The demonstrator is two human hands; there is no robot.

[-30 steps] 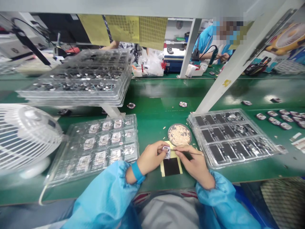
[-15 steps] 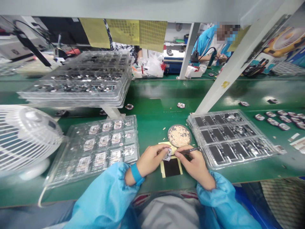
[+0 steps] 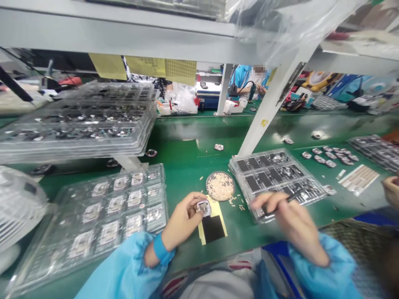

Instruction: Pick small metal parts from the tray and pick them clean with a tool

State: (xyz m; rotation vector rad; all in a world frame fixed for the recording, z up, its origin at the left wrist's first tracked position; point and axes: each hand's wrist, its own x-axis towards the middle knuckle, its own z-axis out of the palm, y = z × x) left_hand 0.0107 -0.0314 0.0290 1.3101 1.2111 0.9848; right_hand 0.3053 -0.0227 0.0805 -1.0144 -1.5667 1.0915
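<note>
1. A rounded-square, pale-rimmed part [image 3: 204, 208] is pinched by the left hand [image 3: 183, 219], near-left of the round, granule-strewn dish [image 3: 232, 179].
2. A slim, dark tool [image 3: 294, 196] is gripped by the right hand [image 3: 293, 218], right of the dish.

Green benchtop [image 3: 183, 168], ctr of frame: a lane runs up btwn the left-side tray [image 3: 34, 265] and round dish [image 3: 220, 186]; L hand [image 3: 182, 220], w/ a white-rimmed part [image 3: 205, 208], takes up its lower end. Right of dish, just a narrow gap w/ tan bits [image 3: 232, 201] before the right-side tray [image 3: 240, 181]. R hand [image 3: 293, 220], blurred, w/ dark tool [image 3: 268, 213], is in the way at that tray's near side. Lower ctr, btwn hands, beside the black pad [image 3: 213, 229]: room. Slanted post [image 3: 258, 116] cuts across upper ctr-right; shelf beam [image 3: 118, 33] bars the top; raised tray stack [image 3: 71, 148], upper left, overhangs; fan [image 3: 21, 207] crowds left edge.
</note>
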